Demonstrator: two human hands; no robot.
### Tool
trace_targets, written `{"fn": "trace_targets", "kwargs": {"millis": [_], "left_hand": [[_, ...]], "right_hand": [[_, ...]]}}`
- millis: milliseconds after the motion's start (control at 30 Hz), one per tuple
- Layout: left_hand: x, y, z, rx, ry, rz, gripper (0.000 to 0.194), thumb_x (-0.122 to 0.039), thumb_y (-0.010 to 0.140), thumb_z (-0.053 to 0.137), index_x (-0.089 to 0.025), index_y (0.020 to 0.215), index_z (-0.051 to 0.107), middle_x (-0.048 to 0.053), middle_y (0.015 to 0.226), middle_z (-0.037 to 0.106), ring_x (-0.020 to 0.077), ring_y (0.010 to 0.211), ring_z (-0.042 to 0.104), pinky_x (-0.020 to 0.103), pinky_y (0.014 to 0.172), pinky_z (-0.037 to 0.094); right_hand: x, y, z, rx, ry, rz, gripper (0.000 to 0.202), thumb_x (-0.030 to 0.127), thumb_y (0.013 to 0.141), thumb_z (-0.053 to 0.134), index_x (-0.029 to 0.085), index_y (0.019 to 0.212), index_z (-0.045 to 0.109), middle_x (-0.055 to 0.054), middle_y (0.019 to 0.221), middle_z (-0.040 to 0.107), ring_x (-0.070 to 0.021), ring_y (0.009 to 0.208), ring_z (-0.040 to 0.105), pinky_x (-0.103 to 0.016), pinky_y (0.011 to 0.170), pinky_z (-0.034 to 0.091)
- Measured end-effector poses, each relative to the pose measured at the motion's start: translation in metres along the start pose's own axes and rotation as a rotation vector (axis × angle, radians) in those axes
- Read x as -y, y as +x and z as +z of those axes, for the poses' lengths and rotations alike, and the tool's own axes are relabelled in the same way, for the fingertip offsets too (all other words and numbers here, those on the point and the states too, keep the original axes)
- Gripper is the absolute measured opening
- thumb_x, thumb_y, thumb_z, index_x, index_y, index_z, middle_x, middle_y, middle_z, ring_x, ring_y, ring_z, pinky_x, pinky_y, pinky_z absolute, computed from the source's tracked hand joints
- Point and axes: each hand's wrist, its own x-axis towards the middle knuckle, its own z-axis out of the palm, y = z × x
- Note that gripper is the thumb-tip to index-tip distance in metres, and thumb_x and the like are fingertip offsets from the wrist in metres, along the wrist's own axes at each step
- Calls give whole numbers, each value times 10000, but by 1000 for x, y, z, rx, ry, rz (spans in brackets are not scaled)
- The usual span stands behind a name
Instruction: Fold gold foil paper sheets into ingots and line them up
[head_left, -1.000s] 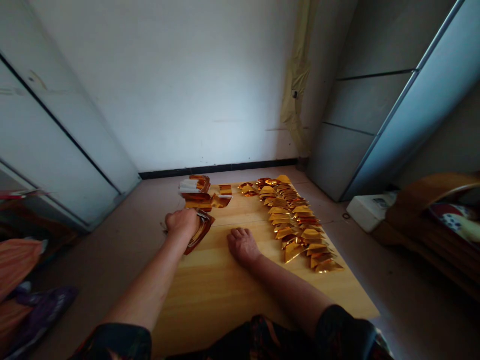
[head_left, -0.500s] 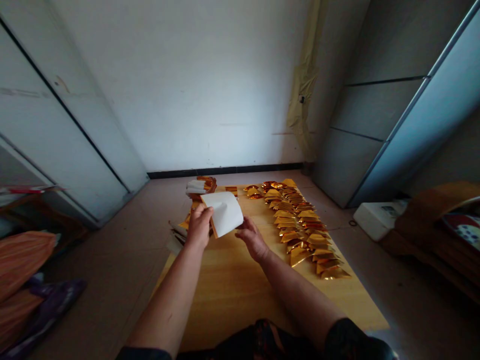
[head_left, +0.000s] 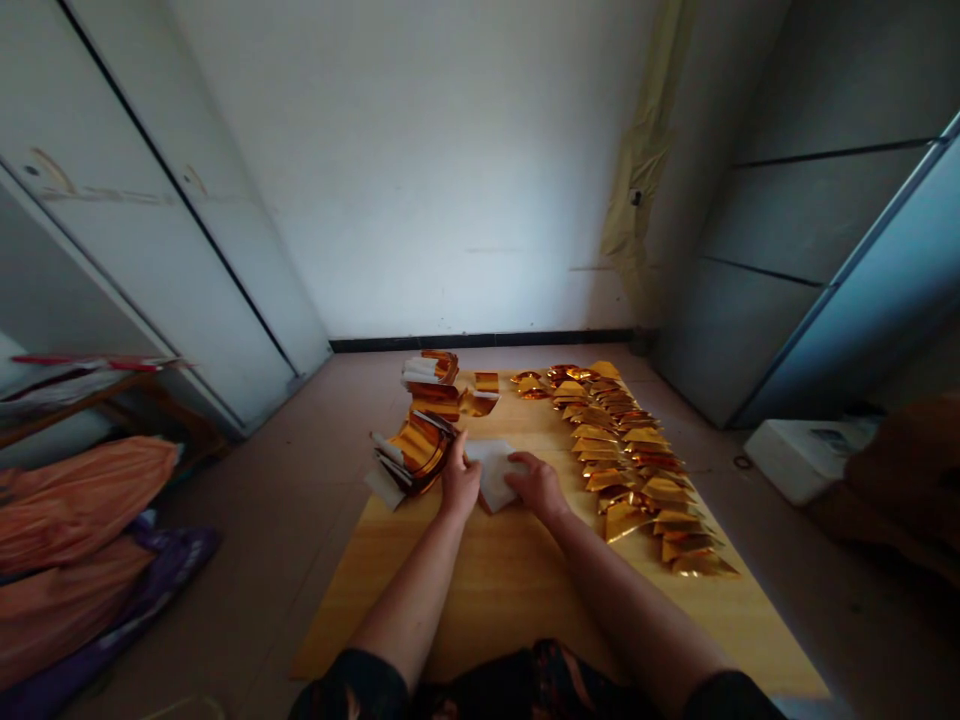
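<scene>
A foil paper sheet [head_left: 491, 462], pale side up, is low over the middle of the wooden table [head_left: 465, 600]. My left hand [head_left: 460, 480] is closed on its left edge, thumb on top. At the right edge, my right hand [head_left: 541, 484] has its fingers curled onto the sheet, pinching it. Just left of my left hand lies a curled stack of gold foil sheets [head_left: 416, 445] with some pale backs showing. Further right, folded gold foil pieces [head_left: 622, 440] stand in overlapping rows.
Another foil stack [head_left: 431, 370] and a loose gold sheet [head_left: 480, 402] lie at the table's far left. A white box [head_left: 791, 460] sits on the floor to the right. Orange and purple bags [head_left: 90, 540] are at the left. The wall [head_left: 480, 200] stands beyond the table.
The sheet has come down from a raised, tilted position toward the tabletop. My right hand has moved onto its right side. The view has turned slightly left.
</scene>
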Motion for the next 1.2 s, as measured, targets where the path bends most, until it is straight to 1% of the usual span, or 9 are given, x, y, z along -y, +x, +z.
{"fn": "trace_targets", "kwargs": {"millis": [100,367,500,567,633,833,933,1067,1200], "left_hand": [[3,1,-1,21,169,35,340,-121,707,511,-163,1010,657,84,1043,655,209,1049,582,346,976,433],[-6,-9,2,61,472,126,464,-54,663,515,-170,1089,660,98,1348,472,272,1295,385,389,1105,310],[-19,-25,-11,373,531,307,387,-272,778,550,-226,1154,631,72,1366,482,252,1280,405,424,1110,272],[-22,-33,-18,566,572,374,541,-424,723,632,-229,1225,577,90,1365,491,276,1256,434,483,1117,217],[-23,-39,-22,639,596,410,695,-475,645,695,-210,1269,537,115,1374,479,291,1253,440,482,1108,234],[-22,-39,-24,604,489,380,382,-172,714,582,-196,1086,669,79,1173,647,210,1109,573,320,998,404],[-26,-34,-24,569,409,243,328,-171,766,506,-209,1036,690,50,1046,705,185,994,634,281,913,457],[-35,-27,-22,514,406,162,348,-189,760,514,-218,1068,674,38,1040,710,191,969,647,271,881,467],[-41,-21,-17,488,463,147,368,-171,723,550,-234,1066,667,38,1037,708,202,973,643,278,873,465]], "right_hand": [[5,-7,-5,113,4,54,294,214,727,527,178,990,654,12,701,655,-97,511,577,-165,440,431],[12,-16,-18,204,4,231,300,90,700,510,149,970,626,26,517,612,-113,427,583,-174,425,426],[11,-17,-22,202,103,324,268,124,713,509,146,963,600,31,468,588,-141,456,610,-200,459,461],[11,-18,-25,211,134,341,208,155,727,506,152,914,598,32,469,586,-135,465,610,-194,463,458],[11,-20,-31,267,157,339,149,203,743,512,156,855,597,30,490,592,-121,475,605,-182,465,450],[8,-21,-58,542,5,241,429,111,612,575,150,1039,577,44,586,620,-100,467,567,-187,476,439],[5,-16,-61,435,-218,17,423,80,591,575,168,1000,638,18,716,658,-92,531,560,-208,552,457],[1,-7,-52,138,-277,-330,215,173,634,631,191,836,703,-42,967,667,-176,882,597,-286,792,462],[-6,-1,-43,-4,-217,-287,157,264,730,566,179,777,689,-49,903,677,-182,874,601,-266,754,449]]}}
